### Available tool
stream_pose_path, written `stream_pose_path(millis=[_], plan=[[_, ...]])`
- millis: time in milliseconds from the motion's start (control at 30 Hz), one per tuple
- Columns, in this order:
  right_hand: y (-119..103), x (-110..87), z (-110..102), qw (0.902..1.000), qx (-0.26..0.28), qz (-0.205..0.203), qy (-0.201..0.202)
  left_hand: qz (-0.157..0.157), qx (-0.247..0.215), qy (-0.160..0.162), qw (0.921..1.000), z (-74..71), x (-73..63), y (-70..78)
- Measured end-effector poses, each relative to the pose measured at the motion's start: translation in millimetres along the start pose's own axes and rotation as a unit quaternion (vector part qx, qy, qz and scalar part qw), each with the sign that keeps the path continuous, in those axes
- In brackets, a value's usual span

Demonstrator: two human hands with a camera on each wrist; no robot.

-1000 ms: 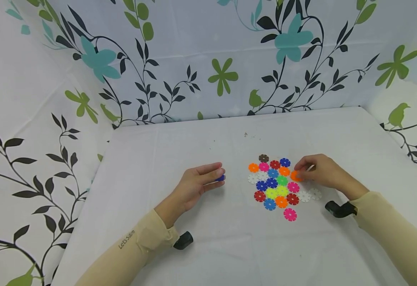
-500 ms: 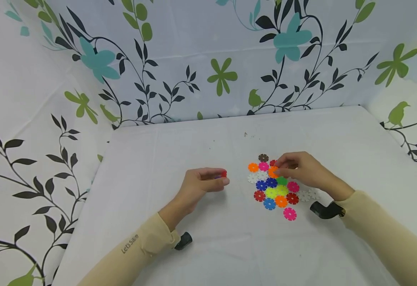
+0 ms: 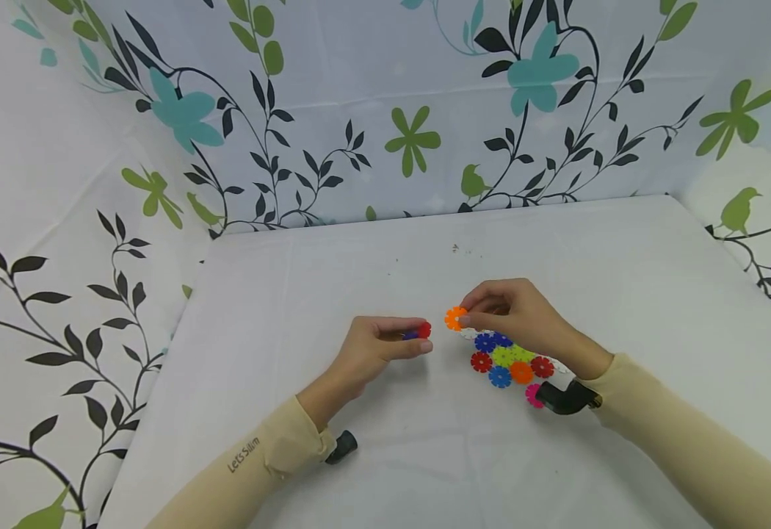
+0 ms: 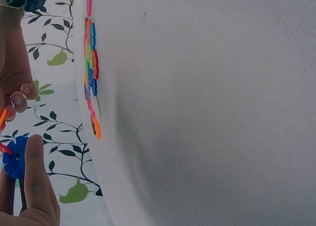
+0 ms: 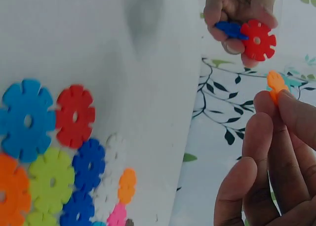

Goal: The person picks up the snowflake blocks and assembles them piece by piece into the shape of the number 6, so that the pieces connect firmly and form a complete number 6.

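Observation:
My left hand [image 3: 367, 353] grips a blue notched disc [image 4: 19, 152] between thumb and fingers. A red notched disc [image 5: 265, 40] is slotted into it at an angle, as the right wrist view shows. My right hand [image 3: 524, 312] pinches an orange notched disc [image 3: 453, 319] between thumb and fingertips, raised over the left side of the pile. A short gap separates the orange disc from the red one. In the right wrist view the orange disc [image 5: 275, 81] appears nearly edge-on, with the joined pair beyond it.
Several flat notched discs lie spread on the white-covered table [image 3: 332, 272]: a light blue disc [image 3: 500, 378], a dark red disc [image 3: 481, 362], yellow, white and other colours. My right forearm and its black wrist mount [image 3: 565, 398] cover part of them. A patterned curtain [image 3: 332, 95] hangs behind.
My right hand has lifted the orange disc from the right side of the pile and carried it left. My left hand has turned, showing the red disc, and shifted slightly right.

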State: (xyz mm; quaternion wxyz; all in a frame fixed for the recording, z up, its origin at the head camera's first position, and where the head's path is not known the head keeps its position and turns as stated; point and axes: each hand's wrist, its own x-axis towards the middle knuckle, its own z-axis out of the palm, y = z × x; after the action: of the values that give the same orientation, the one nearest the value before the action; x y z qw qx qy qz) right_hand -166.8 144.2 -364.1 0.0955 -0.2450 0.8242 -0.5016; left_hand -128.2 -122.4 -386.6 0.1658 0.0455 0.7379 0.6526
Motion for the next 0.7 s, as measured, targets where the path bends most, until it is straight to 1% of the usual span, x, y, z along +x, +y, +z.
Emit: stream_pose_path(millis=[167, 267, 400, 500, 633, 700], plan=[[-4.1, 1.2, 6.7, 0.9997, 0.022, -0.002, 0.013, 0.015, 0.018, -0.005, 0.9997, 2.7, -1.2, 2.3], [-6.4, 1.0, 9.6, 0.9995, 0.026, 0.003, 0.016, 0.016, 0.014, -0.008, 0.9997, 3.4, -1.3, 2.6], [-8.9, 1.0, 12.3, 0.9993, 0.033, 0.011, 0.015, 0.005, -0.027, -0.019, 0.9994, 3.9, -0.7, 2.1], [-10.4, 1.1, 13.2, 0.9991, 0.038, 0.01, 0.017, -0.012, -0.066, -0.03, 0.9973, 4.7, -0.2, 2.6], [-11.3, 1.6, 13.8, 0.9988, 0.044, 0.003, 0.022, -0.028, -0.083, -0.033, 0.9956, 5.3, -0.6, 4.0], [-11.1, 1.7, 14.3, 0.9986, 0.047, 0.001, 0.025, -0.031, -0.083, -0.033, 0.9955, 5.5, -1.1, 4.7]])
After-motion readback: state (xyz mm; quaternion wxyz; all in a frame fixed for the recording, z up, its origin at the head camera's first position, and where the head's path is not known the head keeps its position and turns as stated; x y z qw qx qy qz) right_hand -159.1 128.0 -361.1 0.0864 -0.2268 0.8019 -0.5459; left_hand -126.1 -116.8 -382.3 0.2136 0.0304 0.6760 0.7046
